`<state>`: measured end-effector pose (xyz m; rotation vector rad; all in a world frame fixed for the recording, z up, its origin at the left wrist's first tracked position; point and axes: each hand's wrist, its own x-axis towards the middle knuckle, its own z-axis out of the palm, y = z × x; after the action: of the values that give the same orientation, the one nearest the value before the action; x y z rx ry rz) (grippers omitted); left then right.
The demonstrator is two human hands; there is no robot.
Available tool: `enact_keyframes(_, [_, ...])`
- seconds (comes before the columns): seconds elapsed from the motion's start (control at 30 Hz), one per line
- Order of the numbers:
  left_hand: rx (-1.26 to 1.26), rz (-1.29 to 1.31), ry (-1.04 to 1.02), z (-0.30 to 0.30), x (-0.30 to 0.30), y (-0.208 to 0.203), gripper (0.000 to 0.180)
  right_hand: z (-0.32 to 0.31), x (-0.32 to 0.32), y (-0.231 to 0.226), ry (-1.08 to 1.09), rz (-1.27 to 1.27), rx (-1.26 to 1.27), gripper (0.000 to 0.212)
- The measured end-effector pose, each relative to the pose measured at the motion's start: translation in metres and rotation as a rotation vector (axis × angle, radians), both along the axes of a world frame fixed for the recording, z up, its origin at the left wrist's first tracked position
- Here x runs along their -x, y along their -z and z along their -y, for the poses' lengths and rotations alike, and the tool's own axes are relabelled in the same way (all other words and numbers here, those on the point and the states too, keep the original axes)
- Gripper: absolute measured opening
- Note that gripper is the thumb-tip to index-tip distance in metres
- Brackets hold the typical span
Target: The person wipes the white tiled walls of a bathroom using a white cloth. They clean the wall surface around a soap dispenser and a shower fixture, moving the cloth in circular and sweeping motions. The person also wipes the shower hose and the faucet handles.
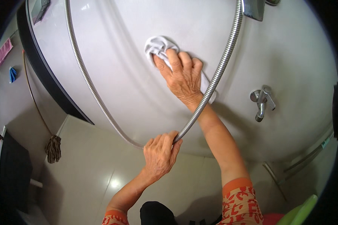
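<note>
A ribbed metal shower hose (85,75) hangs in a long loop in front of a pale, glossy wall (120,75). At the bottom of that loop, my left hand (160,154) is closed around the hose. My right hand (184,77) presses a bunched white cloth (157,44) against the wall, fingers curled over it. One end of the cloth trails out below the hand. The right side of the hose passes in front of my right wrist.
Right of my right arm, a chrome tap (263,100) juts from the wall. Part of a chrome fitting (253,9) shows at the top. Leftward are a dark curved edge strip (50,71), a mop (53,148), a pink cloth (3,53) and a dark panel (15,168). Tiled floor (97,168) lies below.
</note>
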<state>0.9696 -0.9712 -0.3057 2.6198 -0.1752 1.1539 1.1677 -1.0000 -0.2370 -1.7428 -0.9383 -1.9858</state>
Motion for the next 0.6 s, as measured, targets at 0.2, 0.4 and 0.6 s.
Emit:
enact_keyframes(0.2, [-0.016,-0.014,-0.024,0.004,-0.002,0.001,0.021,-0.024,0.006,0.05,-0.096,-0.012,0.228,0.027])
enact_keyframes(0.4, [0.018,0.033,-0.051,-0.001,-0.008,0.01,0.021,-0.016,0.004,0.145,-0.086,-0.056,0.495,0.024])
enact_keyframes(0.6, [0.03,0.046,-0.032,-0.003,-0.012,0.005,0.018,0.036,-0.011,0.16,-0.018,-0.016,0.442,0.022])
